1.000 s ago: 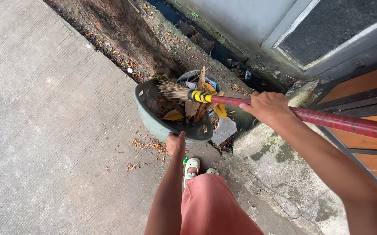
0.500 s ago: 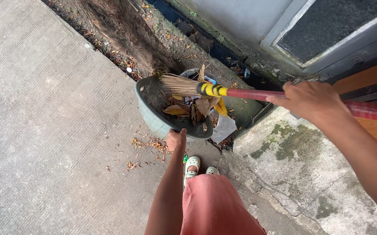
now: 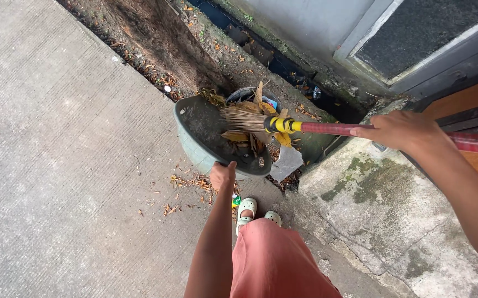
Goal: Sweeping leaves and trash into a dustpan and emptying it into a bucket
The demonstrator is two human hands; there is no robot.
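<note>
Your left hand (image 3: 222, 175) grips the near rim of the grey-green plastic basin (image 3: 196, 144), fingers curled over the edge w/ thumb on top; the basin is tilted, its open side turned up and toward the wall. Your right hand (image 3: 402, 131) is wrapped shut around the red broom handle (image 3: 333, 129), which runs roughly level from the right edge to the yellow-and-black collar. The straw bristles (image 3: 243, 118) lie inside the basin, resting on the dry leaves (image 3: 238, 136) heaped at its lower-right side. A round dark bin (image 3: 244, 95) sits just behind the basin, partly hidden by it. A flat grey scrap (image 3: 286, 163) lies on the ground just right of the basin. Leaf bits (image 3: 186, 181) are scattered on the concrete (image 3: 62, 165) near your left hand. Your pale clogs (image 3: 245, 208) show below the basin, above the pink garment (image 3: 272, 259). The dirt trench (image 3: 156, 38) runs along the wall.
</note>
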